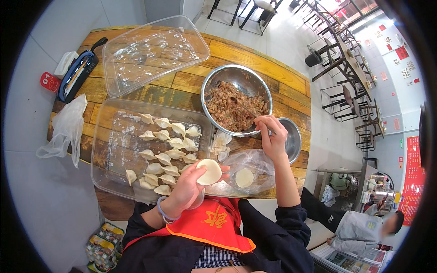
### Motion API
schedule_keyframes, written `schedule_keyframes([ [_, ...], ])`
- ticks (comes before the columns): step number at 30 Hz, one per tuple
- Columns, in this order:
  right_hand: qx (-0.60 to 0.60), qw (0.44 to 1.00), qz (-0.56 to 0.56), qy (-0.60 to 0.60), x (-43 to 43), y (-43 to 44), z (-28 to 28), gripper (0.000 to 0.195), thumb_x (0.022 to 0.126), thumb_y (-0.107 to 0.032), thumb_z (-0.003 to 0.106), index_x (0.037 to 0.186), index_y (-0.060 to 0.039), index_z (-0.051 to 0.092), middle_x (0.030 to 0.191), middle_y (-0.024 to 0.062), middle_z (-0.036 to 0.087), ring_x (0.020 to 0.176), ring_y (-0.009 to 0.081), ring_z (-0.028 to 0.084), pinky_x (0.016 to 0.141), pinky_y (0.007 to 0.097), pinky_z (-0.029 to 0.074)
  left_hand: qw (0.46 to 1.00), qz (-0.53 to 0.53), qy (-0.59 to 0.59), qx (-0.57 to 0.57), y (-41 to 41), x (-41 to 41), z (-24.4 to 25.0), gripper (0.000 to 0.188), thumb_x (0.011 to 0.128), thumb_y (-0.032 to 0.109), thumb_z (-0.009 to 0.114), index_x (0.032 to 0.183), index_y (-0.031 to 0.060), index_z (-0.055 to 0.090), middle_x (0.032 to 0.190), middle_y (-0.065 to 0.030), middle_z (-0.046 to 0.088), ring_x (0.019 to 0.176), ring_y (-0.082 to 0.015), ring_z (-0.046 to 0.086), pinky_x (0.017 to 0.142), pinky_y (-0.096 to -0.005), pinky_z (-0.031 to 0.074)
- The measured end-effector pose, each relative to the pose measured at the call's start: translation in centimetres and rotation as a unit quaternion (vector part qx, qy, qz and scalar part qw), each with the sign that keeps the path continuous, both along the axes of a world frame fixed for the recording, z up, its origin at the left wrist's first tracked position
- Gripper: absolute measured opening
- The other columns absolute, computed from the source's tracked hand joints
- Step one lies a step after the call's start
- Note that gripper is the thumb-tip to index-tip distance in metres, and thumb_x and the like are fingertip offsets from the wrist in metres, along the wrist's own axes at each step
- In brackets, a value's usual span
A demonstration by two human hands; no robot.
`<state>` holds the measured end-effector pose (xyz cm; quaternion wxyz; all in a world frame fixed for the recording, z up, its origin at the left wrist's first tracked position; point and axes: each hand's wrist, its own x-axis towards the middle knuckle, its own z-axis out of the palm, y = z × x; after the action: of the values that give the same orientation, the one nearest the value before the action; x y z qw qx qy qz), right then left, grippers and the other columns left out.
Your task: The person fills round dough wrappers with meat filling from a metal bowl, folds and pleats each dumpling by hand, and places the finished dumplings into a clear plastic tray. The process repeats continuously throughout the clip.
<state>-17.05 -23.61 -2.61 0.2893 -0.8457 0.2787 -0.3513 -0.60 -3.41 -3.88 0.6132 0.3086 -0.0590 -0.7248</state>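
A round dough wrapper (209, 173) lies in my left hand (191, 182), over the near right part of a clear plastic tray (99, 150). My right hand (273, 134) grips the handle of a spoon (247, 110), whose end rests in the minced filling (227, 107) of a steel mixing bowl (205, 76). Several folded dumplings (163, 159) sit in rows in the floured tray. Another round wrapper (244, 177) lies in a clear plastic bag (263, 160) below my right hand. A smaller steel bowl (294, 140) is partly hidden behind that hand.
A flour-dusted clear lid or tray (155, 51) lies at the far left of the wooden table (245, 51). A pencil case (78, 75) and a crumpled plastic bag (68, 126) are at the left edge. A person (358, 228) is at the lower right, beyond the table.
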Motion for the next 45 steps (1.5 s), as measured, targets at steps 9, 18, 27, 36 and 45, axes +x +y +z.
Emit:
schedule_keyframes([
  [9,0.387,0.883,-0.115,-0.239,-0.1,-0.8,-2.8,0.019,0.096,-0.014,0.051,0.093,0.0027,0.061,0.076,0.0074,0.060,0.061,0.0133,0.057,0.057,0.0275,0.054,1.000,0.011,0.006,-0.002,0.0,0.2,0.0,0.035,0.097,0.014,0.033,0.120,-0.0097,0.045,0.118,-0.0261,0.057,0.109,-0.0337,0.058,0.101,-0.0418,0.041],
  [18,0.500,0.772,-0.098,-0.381,-1.7,-1.3,-1.7,0.016,0.096,-0.012,0.050,0.097,0.0010,0.059,0.076,0.0080,0.061,0.062,0.0140,0.058,0.057,0.0286,0.053,0.998,0.049,0.031,-0.023,-1.0,0.7,0.0,0.041,0.098,0.017,0.029,0.128,-0.0095,0.040,0.122,-0.0255,0.055,0.112,-0.0344,0.056,0.100,-0.0408,0.043],
  [27,0.479,0.799,0.027,-0.363,-2.5,4.3,3.3,0.014,0.096,-0.010,0.047,0.092,-0.0007,0.057,0.074,0.0074,0.059,0.063,0.0167,0.056,0.055,0.0303,0.050,0.984,0.107,0.133,-0.048,-2.8,0.5,1.8,0.044,0.100,0.021,0.028,0.136,-0.0040,0.033,0.134,-0.0219,0.046,0.122,-0.0354,0.048,0.104,-0.0410,0.040],
  [36,-0.091,0.964,0.246,-0.040,-3.4,8.6,4.8,0.011,0.074,0.004,0.057,0.081,0.0026,0.065,0.083,0.0147,0.063,0.071,0.0273,0.064,0.059,0.0303,0.050,0.976,0.119,0.172,-0.057,-2.6,0.6,3.1,0.045,0.101,0.024,0.029,0.137,-0.0029,0.032,0.136,-0.0207,0.043,0.126,-0.0342,0.044,0.105,-0.0402,0.039],
  [45,-0.107,0.967,0.231,-0.026,-3.5,9.8,6.2,0.019,0.071,0.001,0.063,0.090,0.0026,0.067,0.084,0.0130,0.062,0.071,0.0259,0.062,0.060,0.0326,0.052,0.976,0.132,0.169,-0.037,-2.6,0.4,2.7,0.047,0.100,0.025,0.030,0.140,-0.0012,0.030,0.139,-0.0234,0.040,0.127,-0.0364,0.042,0.107,-0.0416,0.037],
])
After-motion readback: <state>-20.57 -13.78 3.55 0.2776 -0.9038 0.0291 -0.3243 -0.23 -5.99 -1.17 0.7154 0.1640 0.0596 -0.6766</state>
